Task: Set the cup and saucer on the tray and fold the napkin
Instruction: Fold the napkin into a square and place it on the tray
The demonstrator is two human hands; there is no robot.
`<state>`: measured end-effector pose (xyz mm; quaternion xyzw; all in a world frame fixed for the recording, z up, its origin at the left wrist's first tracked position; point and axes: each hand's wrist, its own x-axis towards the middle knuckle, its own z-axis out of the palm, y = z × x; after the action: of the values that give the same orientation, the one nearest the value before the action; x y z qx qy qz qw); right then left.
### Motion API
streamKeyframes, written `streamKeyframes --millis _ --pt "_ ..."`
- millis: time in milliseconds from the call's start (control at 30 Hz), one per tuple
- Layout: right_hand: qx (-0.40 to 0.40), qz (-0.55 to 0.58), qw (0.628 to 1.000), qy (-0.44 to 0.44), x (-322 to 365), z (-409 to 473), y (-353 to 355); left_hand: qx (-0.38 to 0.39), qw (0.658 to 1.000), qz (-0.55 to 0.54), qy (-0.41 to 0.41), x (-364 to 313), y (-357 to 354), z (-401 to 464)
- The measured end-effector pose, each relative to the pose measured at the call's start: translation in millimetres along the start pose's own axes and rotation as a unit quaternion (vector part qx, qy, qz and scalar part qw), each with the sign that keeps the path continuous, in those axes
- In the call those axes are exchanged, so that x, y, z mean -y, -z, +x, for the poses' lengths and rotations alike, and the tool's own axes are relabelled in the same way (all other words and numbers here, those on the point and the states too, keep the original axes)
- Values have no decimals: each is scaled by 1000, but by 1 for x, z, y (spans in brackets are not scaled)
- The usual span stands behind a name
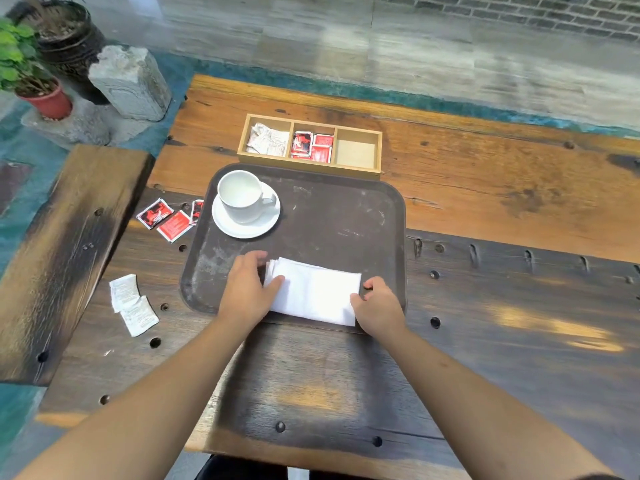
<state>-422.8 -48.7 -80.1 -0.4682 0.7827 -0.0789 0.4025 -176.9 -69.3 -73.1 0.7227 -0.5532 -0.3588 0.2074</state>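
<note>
The napkin point(313, 293) is laid as a folded white rectangle at the near edge of the tray point(346, 216), slightly overhanging its rim toward the tabletop point(485, 188). Its left end is pinched by the left hand point(247, 289), thumb on top; its right end is held by the right hand point(375, 306), fingers curled at the corner. The loose layers at the left end could be splayed if pressed unevenly, and the napkin could be slid off the rim. The cup point(242, 195) is set on the saucer point(246, 220) at the tray's far left corner. In the wooden box point(310, 143) beyond, white packets are kept in the left compartment, red ones in the middle, nothing in the right.
</note>
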Motion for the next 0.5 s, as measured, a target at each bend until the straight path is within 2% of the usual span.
streamKeyframes --millis 100,200,267,367,500 --pt "-44 -34 995 85 8 4 5 29 982 114 -147 -5 -6 -14" --pt "8 -71 986 148 21 14 11 110 944 190 -246 -12 -18 -29" --pt "57 -119 981 145 28 23 13 156 925 237 -252 -14 -27 -34" --pt "90 -171 974 119 37 32 15 195 917 272 -219 -13 -35 -37" --pt "127 -126 982 64 42 37 18 214 915 273 -206 -9 -37 -35"
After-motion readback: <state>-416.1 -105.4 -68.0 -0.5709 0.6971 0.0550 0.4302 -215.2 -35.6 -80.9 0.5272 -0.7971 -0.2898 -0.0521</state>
